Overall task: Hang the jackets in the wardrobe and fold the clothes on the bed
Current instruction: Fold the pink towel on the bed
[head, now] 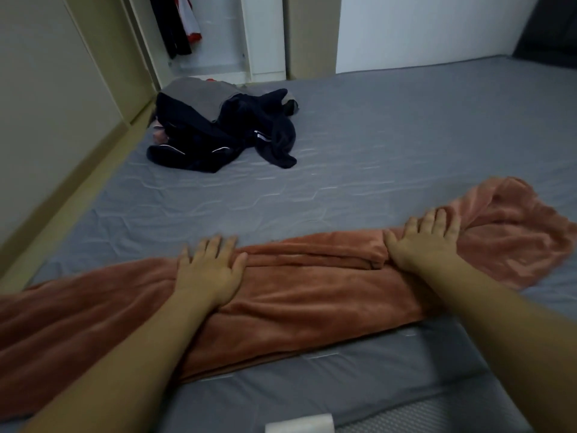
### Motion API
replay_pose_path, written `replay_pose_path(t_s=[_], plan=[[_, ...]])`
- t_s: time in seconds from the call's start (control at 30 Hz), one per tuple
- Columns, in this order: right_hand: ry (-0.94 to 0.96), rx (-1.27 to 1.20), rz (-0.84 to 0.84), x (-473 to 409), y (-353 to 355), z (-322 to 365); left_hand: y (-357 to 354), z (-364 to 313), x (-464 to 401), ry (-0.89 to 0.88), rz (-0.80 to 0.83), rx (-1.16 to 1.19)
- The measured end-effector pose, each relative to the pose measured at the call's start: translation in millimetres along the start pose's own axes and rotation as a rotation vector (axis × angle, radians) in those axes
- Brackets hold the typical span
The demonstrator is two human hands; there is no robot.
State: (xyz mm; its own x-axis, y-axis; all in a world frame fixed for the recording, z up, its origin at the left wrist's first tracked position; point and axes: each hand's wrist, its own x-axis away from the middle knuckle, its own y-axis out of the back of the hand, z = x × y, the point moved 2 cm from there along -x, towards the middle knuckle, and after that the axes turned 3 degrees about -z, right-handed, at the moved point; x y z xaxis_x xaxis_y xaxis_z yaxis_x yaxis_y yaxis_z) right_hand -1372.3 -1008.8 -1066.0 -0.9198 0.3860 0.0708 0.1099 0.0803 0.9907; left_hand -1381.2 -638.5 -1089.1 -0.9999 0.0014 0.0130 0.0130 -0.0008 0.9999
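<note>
A long rust-orange fleece garment (312,295) lies folded lengthwise across the near part of the grey bed (390,135), its hood end bunched at the right. My left hand (210,270) presses flat on its middle with fingers straight. My right hand (424,242) lies flat on the garment further right, just left of the hood. A heap of dark navy clothes (224,135) with a grey piece on top sits at the far left of the bed. Dark and red-and-white clothes (181,23) hang in the open wardrobe beyond.
A beige wall and skirting (62,120) run along the bed's left side. White wardrobe panels (265,35) stand behind the bed. A small white object (299,423) shows at the bottom edge. A dark headboard corner (549,29) is at the top right.
</note>
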Motion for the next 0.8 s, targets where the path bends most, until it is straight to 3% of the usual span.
replay_pose_path(t_s=[0.1,0.23,0.43,0.5,0.63,0.8], plan=[[0.192,-0.147,0.047,19.8,14.5,59.5,14.9,33.0,6.2,-0.046,0.13,0.063],[0.489,-0.273,-0.026,81.1,21.3,165.5,41.3,71.4,17.7,-0.154,0.18,0.033],[0.839,-0.296,-0.011,170.1,26.2,314.4,81.8,206.3,57.1,0.118,0.173,-0.131],[0.936,-0.313,-0.002,193.5,28.8,346.0,88.4,243.9,71.7,0.229,0.246,-0.009],[0.979,-0.355,-0.018,218.4,35.1,371.7,97.3,277.5,90.7,0.38,0.445,0.529],[0.918,-0.442,0.052,211.0,47.8,347.7,129.3,254.6,75.9,0.359,0.268,0.6]])
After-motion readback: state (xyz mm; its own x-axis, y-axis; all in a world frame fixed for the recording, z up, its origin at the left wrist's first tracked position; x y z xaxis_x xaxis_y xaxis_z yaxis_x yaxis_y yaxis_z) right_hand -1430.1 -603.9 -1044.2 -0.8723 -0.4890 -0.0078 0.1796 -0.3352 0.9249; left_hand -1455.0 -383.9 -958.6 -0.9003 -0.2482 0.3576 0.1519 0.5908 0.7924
